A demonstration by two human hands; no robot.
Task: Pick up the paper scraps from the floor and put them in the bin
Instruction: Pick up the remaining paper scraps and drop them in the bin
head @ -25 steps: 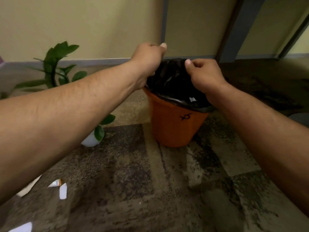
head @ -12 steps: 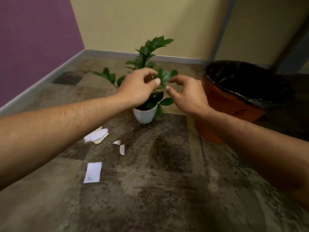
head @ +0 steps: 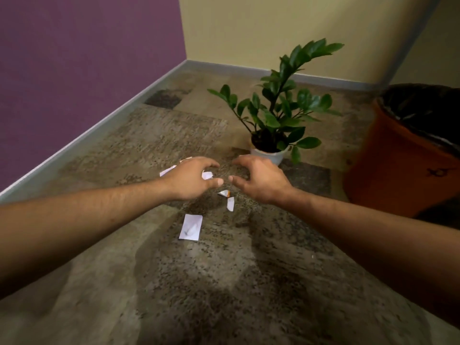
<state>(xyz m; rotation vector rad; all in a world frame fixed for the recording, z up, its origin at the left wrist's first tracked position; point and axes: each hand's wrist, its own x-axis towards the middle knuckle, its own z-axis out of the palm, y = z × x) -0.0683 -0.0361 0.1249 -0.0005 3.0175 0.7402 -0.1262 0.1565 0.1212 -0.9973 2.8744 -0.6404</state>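
Note:
Several white paper scraps lie on the mottled floor. A flat rectangular scrap (head: 190, 227) is nearest me. Two small scraps (head: 230, 203) lie just beyond it, one with an orange edge (head: 224, 193). More scraps (head: 207, 175) are partly hidden under my left hand (head: 193, 180). My left hand hovers over them, fingers curled and apart, holding nothing. My right hand (head: 260, 181) is beside it, fingers spread, empty. The orange bin (head: 398, 165) with a black liner stands at the right edge.
A potted green plant (head: 276, 113) in a white pot (head: 270, 155) stands just beyond my right hand, left of the bin. A purple wall (head: 87, 70) with a grey skirting runs along the left; a yellow wall closes the back.
My hands have left the bin's liner and dropped down over the scraps. My view has swung left and lower, so the bin now sits at the right edge.

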